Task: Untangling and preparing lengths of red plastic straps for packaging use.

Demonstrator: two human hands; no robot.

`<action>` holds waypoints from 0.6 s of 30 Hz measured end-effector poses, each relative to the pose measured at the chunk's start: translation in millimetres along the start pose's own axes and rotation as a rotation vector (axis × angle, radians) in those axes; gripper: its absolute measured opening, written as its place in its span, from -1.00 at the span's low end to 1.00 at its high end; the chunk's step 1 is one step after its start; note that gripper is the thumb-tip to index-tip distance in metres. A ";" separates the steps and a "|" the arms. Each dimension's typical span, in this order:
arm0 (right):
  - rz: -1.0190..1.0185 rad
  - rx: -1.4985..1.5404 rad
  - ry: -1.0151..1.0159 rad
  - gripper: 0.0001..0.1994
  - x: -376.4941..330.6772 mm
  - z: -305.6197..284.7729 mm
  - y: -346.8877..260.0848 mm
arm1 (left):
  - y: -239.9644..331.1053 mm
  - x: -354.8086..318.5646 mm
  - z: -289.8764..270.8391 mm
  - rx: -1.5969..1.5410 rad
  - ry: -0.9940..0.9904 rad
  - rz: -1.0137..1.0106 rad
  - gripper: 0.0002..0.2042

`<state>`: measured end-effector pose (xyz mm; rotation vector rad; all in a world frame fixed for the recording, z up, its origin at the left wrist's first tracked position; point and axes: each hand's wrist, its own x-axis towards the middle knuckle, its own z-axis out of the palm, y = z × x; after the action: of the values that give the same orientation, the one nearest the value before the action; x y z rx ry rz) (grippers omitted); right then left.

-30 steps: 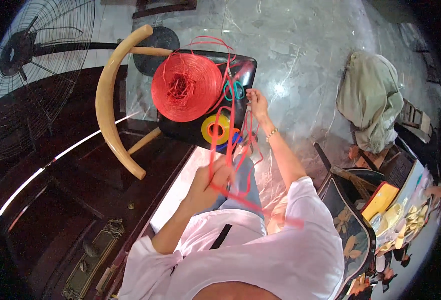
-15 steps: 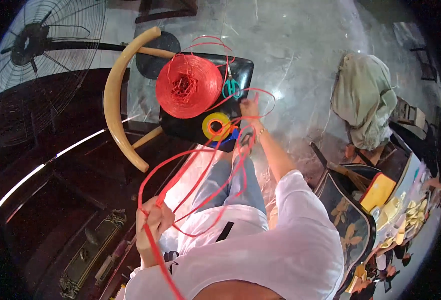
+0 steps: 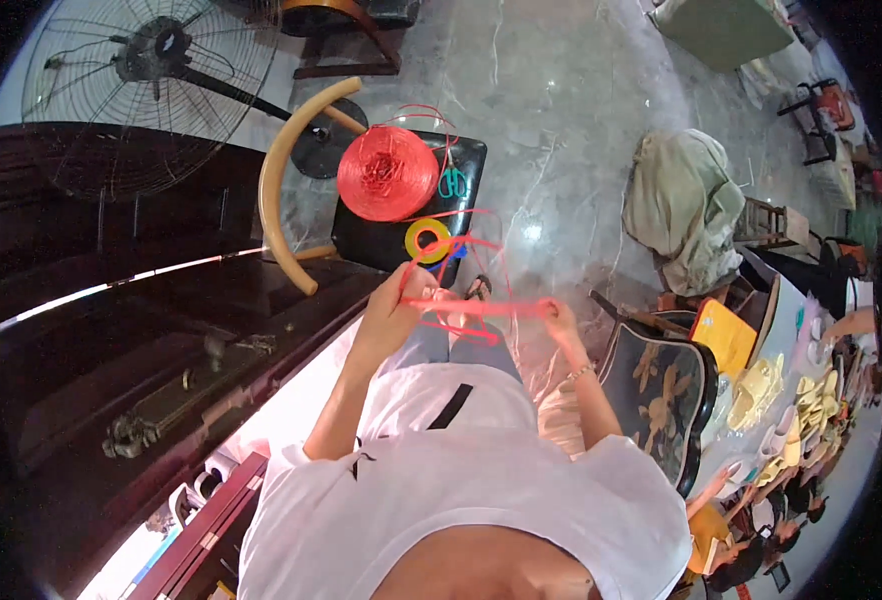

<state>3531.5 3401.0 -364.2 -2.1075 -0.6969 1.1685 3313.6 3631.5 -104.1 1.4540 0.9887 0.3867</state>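
Note:
A strand of red plastic twine (image 3: 491, 308) is stretched between my two hands above my lap, with loose loops hanging around it. My left hand (image 3: 397, 305) is closed on the twine. At the other end, my right hand (image 3: 563, 328) pinches it between closed fingers. Beyond them, a big red twine spool (image 3: 389, 172) sits on the black seat of a chair (image 3: 361, 238), and a thin strand curls off its far side. Teal-handled scissors (image 3: 452, 183) lie beside the spool. Nearer to me on the seat is a yellow tape roll (image 3: 414, 236) with a blue part next to it.
The chair's curved wooden back (image 3: 273, 200) faces left, near a large caged fan (image 3: 161, 50) and dark carved furniture (image 3: 91, 330). At right stand a cloth-covered object (image 3: 683, 210) and a patterned chair (image 3: 651, 400). People sit farther right near pale slippers (image 3: 761, 385).
My left hand has moved up and right, and my right hand down and toward me. The wide loops of twine are now drawn into a taut strand between them. The view has shifted.

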 end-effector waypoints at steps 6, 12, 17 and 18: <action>-0.135 0.423 0.019 -0.83 -83.5 -64.9 -214.1 | -19.6 6.4 8.5 -0.146 -0.081 0.014 -0.65; -0.643 0.326 0.022 -0.58 -118.4 -25.4 -295.9 | 19.6 6.5 9.0 -0.177 -0.182 -0.220 -0.66; -0.450 0.667 -0.086 -0.56 -121.2 -3.9 -317.8 | 20.0 -12.8 25.1 0.255 -0.100 0.235 -0.76; -0.280 0.824 -0.220 -0.53 -122.2 -7.5 -321.1 | 27.3 -18.2 27.9 0.408 -0.137 0.260 -0.77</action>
<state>3433.9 3527.9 -60.2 -1.1732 -0.4640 1.2522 3333.2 3603.8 -77.6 1.9626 0.7977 0.2753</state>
